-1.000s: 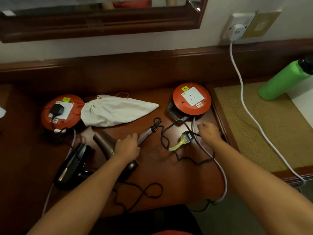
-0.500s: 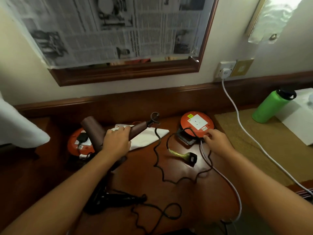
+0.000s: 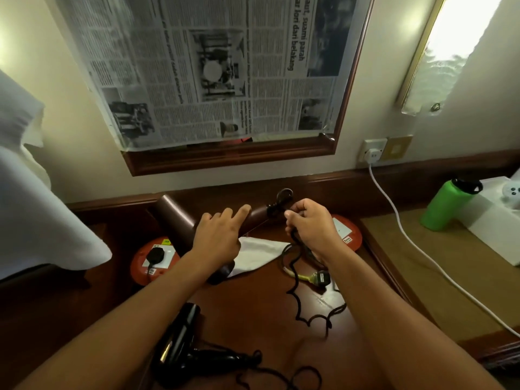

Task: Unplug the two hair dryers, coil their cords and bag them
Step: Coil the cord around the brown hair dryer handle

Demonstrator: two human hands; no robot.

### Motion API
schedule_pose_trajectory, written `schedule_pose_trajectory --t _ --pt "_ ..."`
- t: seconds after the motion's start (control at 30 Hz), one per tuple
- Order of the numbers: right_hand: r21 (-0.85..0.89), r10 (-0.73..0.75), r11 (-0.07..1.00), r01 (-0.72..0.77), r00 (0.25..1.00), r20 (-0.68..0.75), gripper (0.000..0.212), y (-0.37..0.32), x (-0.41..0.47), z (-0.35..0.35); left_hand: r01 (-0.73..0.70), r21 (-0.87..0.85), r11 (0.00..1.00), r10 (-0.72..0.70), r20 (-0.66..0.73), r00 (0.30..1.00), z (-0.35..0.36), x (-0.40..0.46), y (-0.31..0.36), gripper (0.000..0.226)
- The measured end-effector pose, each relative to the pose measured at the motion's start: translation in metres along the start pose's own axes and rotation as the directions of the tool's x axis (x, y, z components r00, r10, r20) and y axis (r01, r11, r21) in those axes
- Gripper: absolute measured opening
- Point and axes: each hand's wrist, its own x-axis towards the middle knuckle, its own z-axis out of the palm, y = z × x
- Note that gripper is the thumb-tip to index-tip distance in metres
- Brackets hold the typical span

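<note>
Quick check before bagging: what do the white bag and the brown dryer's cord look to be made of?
The white bag looks like soft matt cloth, maybe cotton: it lies limp and creased on the desk. The cord held in the right hand looks like black rubber or plastic sheathing, kinked into stiff waves; a woven cover cannot be ruled out.

Dark wooden desk [image 3: 253, 311] with black hair dryer [image 3: 180, 336], white bag [image 3: 259, 253], two orange reels [image 3: 153, 261].
</note>
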Motion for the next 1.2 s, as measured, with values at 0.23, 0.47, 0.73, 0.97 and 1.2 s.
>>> schedule_pose_trajectory --t 0.23,0.47,0.73,0.97,1.2 --pt "0.053 0.07 0.995 -0.084 0.972 0.225 0.016 -0.011 -0.004 -0.014 0.052 -0.265 0.963 -0.038 0.059 0.998 -0.013 0.011 -0.003 0.047" --pt "-0.007 -0.199 0.979 0.203 0.963 0.182 0.014 -0.015 0.0 -0.033 0.054 -0.263 0.963 -0.037 0.07 0.997 -0.018 0.027 0.011 0.053" --pt "0.162 -0.196 0.968 0.193 0.981 0.002 0.026 -0.004 0.016 -0.066 -0.02 -0.113 0.993 0.024 0.032 0.999 -0.018 0.039 0.029 0.059" --pt "0.184 -0.155 0.974 0.133 0.982 0.108 0.026 -0.003 0.027 -0.084 -0.019 -0.055 0.998 0.023 0.063 0.998 -0.025 0.056 0.053 0.058" --pt "0.2 -0.184 0.97 0.14 0.957 0.224 0.027 0.015 0.025 -0.082 0.127 -0.083 0.988 -0.105 0.228 0.968 -0.033 0.065 0.062 0.066"
